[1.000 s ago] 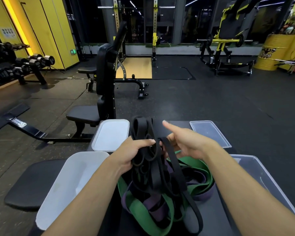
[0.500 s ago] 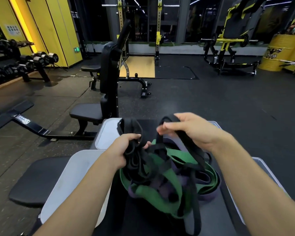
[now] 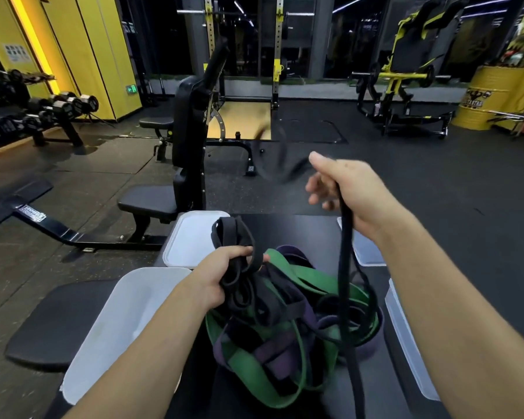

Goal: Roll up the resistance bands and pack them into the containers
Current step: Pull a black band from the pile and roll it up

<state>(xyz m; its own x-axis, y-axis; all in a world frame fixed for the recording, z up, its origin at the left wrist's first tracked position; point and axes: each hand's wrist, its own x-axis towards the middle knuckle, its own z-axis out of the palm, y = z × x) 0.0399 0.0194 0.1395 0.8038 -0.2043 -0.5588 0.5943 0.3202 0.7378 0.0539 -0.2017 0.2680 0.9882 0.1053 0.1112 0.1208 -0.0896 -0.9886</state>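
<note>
Black band [image 3: 344, 267] lifted higher in right hand's [image 3: 350, 192] curled fingers [image 3: 315, 185]; left hand [image 3: 221, 273] grips bundle [image 3: 234, 231].

Left hand [image 3: 221, 276] is gripping a looped bundle of black rubber resistance bands [image 3: 263, 306], low over the black padded bench top [image 3: 294, 234]. Right hand [image 3: 351, 189] is up higher, fingers curled round one long thin black rubber band [image 3: 344, 267] that hangs straight down into the tangle; its far end past the hand is just a blur. The heap has a wide green rubber band [image 3: 248, 367] and a purple rubber band [image 3: 273, 355] all knotted together. A frosted white plastic tub [image 3: 127, 313] sits just left of the pile, and a clear plastic tub [image 3: 406, 337] just right.
</note>
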